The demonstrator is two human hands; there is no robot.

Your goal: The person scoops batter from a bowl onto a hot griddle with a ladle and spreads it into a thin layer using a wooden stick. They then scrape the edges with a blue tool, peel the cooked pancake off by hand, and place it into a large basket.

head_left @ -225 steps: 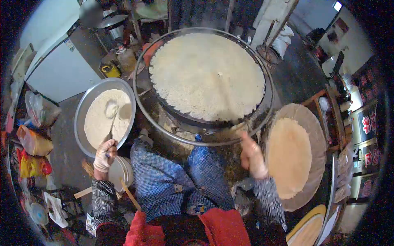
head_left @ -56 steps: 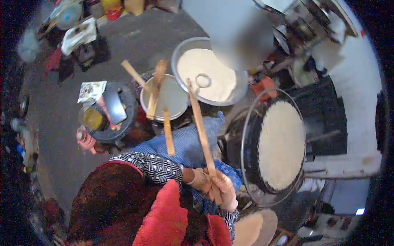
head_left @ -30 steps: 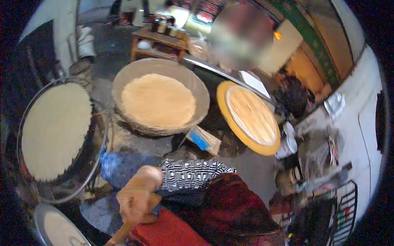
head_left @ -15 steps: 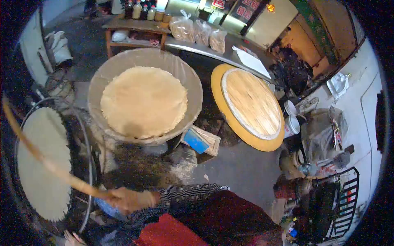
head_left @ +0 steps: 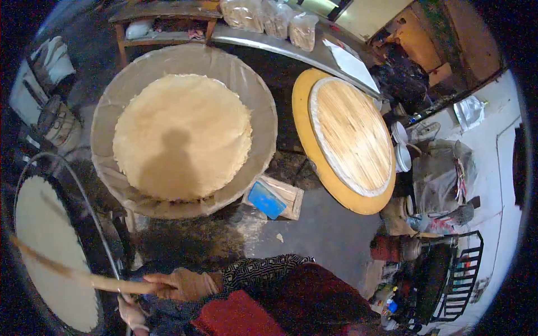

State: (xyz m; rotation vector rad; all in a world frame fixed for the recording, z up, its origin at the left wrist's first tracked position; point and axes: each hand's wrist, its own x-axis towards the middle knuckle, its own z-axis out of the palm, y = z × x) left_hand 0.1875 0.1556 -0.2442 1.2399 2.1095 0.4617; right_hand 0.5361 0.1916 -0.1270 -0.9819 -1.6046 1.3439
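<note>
My right hand (head_left: 185, 284) is closed around the near end of a long wooden stick (head_left: 126, 285). Its far part, blurred by motion, reaches left across a large round pale sheet of batter or dough (head_left: 53, 252) on a dark griddle. At the lower left, my left hand (head_left: 133, 313) has its fingers around a thin metal hoop (head_left: 92, 215) that arcs over the griddle's near side. Ahead, a wide round basket (head_left: 260, 134) lined with a cloth or film holds a stack of thin tan flatbreads (head_left: 185, 112), with a shadow falling on it.
Right of the basket lies a round slatted wooden board (head_left: 353, 134) on a larger yellow disc (head_left: 305, 120). A wooden box (head_left: 288, 199) with a blue object (head_left: 266, 200) sits between them. Bagged goods (head_left: 302, 32) stand on the metal counter (head_left: 263, 42) behind. A black rack (head_left: 468, 280) is at right.
The view has tipped downward and shifted. The stick has swung lower over the griddle, its far end dropping. My left hand has come up from the bottom edge to the hoop.
</note>
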